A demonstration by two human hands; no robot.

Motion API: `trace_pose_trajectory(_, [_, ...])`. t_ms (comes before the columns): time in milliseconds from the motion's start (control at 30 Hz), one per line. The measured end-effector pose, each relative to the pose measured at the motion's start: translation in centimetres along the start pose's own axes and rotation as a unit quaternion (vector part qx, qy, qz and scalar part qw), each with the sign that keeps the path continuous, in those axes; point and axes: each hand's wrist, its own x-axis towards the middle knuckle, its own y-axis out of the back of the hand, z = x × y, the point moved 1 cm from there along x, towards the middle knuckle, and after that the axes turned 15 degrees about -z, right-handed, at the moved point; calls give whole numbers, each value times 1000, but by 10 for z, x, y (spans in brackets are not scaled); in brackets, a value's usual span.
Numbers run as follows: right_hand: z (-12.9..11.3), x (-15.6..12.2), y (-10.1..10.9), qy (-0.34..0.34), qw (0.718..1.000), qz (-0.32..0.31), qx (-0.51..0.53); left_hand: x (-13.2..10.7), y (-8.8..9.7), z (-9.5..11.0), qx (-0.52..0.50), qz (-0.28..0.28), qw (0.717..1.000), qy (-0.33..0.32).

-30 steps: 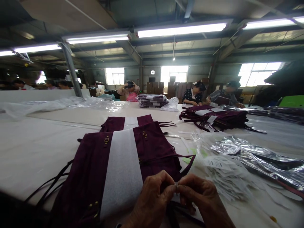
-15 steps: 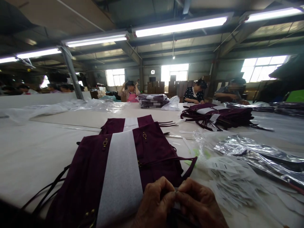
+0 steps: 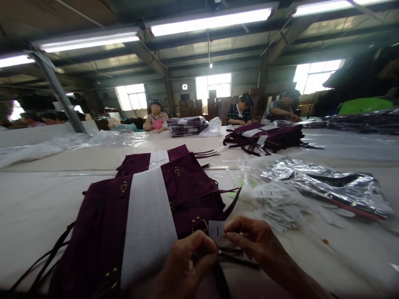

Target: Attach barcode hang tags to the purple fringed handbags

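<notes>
Hang tag (image 3: 216, 229), right hand's grip (image 3: 254, 238) closed on its edge, left hand's grip (image 3: 186, 261) unclear, beside plum suede bag (image 3: 143, 216)

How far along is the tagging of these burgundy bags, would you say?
Done: the burgundy bags stacked at the far side show a white tag. In hand: the left hand and right hand hold a white tag at the strap of the nearest suede bag. Left: the bag behind it shows no visible tag, and a loose pile of tags remains.

Hang tag (image 3: 216, 229) print unreadably small
</notes>
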Motion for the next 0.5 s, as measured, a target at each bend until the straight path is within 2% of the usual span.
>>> trace_pose_trajectory(100, [-4,-7,12,12,980,46,-193,-11,8,-3,-5,-4,1000,24])
trace_pose_trajectory(200, [-2,-5,10,51,943,43,-327,-15,13,-9,-22,6,999,31])
trace_pose_trajectory(367, [7,11,5,91,888,65,-447,-17,11,-5,-7,3,1000,23])
trace_pose_trajectory(500, [1,18,10,98,866,45,-488,-17,13,-10,39,9,999,23])
